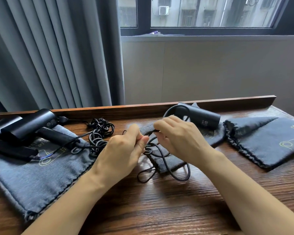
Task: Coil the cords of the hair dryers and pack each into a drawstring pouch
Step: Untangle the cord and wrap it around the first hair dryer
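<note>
The cord (166, 165) I hold is matte black. The hair dryer (202, 118) behind my hands is black with a small pale mark near its end. The dryers at left (29, 124) are black too. Each pouch (265, 141) is dark grey-blue weave with yellow-green printed outlines. The table (176, 204) is dark brown woodgrain. The curtain (49, 51) is plain grey.

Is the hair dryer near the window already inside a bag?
No, it is out. The hair dryer lies bare on the table, resting on a flat grey pouch, with its whole black body showing.
</note>
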The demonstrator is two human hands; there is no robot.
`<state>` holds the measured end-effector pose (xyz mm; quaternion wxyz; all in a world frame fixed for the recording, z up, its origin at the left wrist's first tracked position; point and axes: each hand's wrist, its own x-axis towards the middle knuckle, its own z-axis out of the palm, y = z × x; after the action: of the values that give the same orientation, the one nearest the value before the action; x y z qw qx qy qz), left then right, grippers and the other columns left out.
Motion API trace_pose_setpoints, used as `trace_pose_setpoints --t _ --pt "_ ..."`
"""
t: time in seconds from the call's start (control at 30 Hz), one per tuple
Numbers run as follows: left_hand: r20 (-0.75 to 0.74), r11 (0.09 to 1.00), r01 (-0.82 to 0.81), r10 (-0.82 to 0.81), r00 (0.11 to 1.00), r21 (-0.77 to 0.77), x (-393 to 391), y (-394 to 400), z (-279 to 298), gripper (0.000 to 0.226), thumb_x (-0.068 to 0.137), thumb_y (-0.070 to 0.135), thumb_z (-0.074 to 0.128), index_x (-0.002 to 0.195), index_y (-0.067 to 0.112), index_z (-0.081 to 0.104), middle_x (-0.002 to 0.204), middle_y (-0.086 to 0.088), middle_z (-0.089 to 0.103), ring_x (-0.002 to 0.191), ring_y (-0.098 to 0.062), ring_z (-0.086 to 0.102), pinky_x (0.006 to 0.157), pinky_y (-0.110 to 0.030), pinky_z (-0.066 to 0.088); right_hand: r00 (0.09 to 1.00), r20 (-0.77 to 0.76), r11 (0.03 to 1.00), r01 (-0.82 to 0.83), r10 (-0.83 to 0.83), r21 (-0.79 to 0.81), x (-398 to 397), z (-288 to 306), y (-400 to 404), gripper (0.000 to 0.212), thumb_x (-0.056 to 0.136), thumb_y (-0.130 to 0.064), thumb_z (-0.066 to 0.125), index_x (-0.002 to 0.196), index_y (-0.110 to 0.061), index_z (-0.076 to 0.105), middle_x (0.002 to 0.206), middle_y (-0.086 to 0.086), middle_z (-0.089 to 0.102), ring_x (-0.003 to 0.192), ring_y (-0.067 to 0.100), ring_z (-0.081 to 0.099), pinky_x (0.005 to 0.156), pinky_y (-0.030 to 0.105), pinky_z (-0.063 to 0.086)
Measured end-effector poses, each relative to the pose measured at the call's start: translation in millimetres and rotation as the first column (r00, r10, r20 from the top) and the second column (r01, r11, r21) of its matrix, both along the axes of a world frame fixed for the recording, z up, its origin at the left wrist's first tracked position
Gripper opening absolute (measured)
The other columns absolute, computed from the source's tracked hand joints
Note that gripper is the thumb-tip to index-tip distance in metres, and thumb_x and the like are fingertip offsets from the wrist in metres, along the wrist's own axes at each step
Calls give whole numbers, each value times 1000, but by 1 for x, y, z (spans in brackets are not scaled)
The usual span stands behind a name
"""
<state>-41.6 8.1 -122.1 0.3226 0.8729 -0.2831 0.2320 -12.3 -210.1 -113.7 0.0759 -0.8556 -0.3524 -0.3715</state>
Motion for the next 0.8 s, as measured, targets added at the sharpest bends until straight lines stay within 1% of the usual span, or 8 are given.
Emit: trace_pose_setpoints --t 0.1,0.2,0.3,0.43,0.53,0.63,0.7,0.8 --pt "-31 1000 -10 10 999 16 1 0 1 18 106 42 47 100 24 48 77 7 66 67 -12 66 63 -39 55 998 -56 995 -12 18 102 2 -1 -1 9 96 -16 58 93 -9 62 82 1 60 73 27 56 54 44 49" --pt "-79 1000 25 -23 997 12 2 2 6 8 105 18 56 99 20 51 83 10 59 75 -9 57 66 -21 46 989 -138 982 -33 60 188 4 -4 -7 7 97 -16 58 93 -10 59 80 -5 56 70 22 52 56 44 48" --pt "-195 989 108 -126 973 -103 8 10 12 24 98 -8 54 98 15 54 94 1 55 83 -7 55 67 -23 48 969 -221 962 -45 107 270 8 -9 -16 4 97 -18 60 95 -14 59 83 -10 52 71 19 50 59 45 49" --pt "-385 919 268 -367 847 -288 13 18 15 13 101 14 44 105 14 56 101 4 51 87 -7 54 86 -28 57 970 -228 958 -13 81 287 12 -11 -22 12 99 -23 56 95 -13 62 91 -5 51 72 20 50 59 44 50" --pt "-425 905 292 -406 809 -309 9 18 20 25 103 41 50 97 18 57 100 7 48 79 -13 50 74 -19 47 957 -255 945 -47 135 323 8 -11 -19 15 101 -16 58 87 -10 61 82 -7 52 69 3 45 61 28 42" --pt "-250 983 176 -182 951 -47 9 17 18 43 96 71 47 82 31 55 97 11 48 91 -12 52 80 -18 44 950 -275 927 -37 148 374 6 -11 -18 10 101 -17 64 91 -14 65 73 -20 48 66 -6 47 63 13 33" --pt "-4 992 23 -22 1000 124 9 11 13 43 100 66 45 82 29 57 94 12 48 94 -15 50 84 -29 45 954 -266 933 -38 141 358 6 -11 -16 12 102 -23 62 93 -15 66 75 -17 50 67 1 47 62 23 40" --pt "161 972 -78 42 986 224 5 -2 9 31 103 51 51 94 24 66 91 11 55 91 -17 52 88 -41 43 966 -230 960 -52 118 274 4 -12 -11 19 104 -30 55 98 -15 66 82 -14 50 70 14 49 59 36 47"
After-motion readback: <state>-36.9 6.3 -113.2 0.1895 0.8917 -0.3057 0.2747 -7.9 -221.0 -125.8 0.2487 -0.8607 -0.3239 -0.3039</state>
